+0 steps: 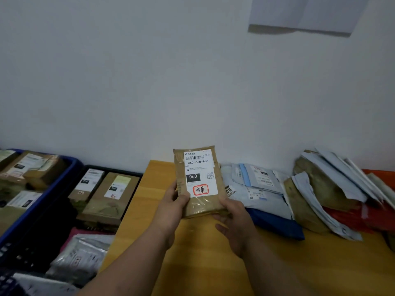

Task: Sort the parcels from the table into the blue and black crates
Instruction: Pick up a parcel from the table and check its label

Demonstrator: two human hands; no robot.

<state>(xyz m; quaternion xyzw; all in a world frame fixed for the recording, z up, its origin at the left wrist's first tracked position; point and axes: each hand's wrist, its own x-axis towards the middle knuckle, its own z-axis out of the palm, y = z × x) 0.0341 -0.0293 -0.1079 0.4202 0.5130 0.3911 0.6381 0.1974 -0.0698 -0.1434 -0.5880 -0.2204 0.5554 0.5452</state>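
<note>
A brown paper parcel [199, 201] with a white label marked 060 is held upright above the yellow table [192, 263]. My left hand [173, 206] grips its lower left edge, thumb on the front. My right hand [234, 223] holds its lower right corner from below. The blue crate [53, 189] at the far left holds several brown parcels. Beside it, the black crate [128, 174] holds two brown labelled parcels.
A heap of parcels [299, 189] lies on the table's right side: grey mailers, a blue bag, brown packets and red bags. Silver-grey bags [81, 253] lie low at the left. A white wall stands right behind the table.
</note>
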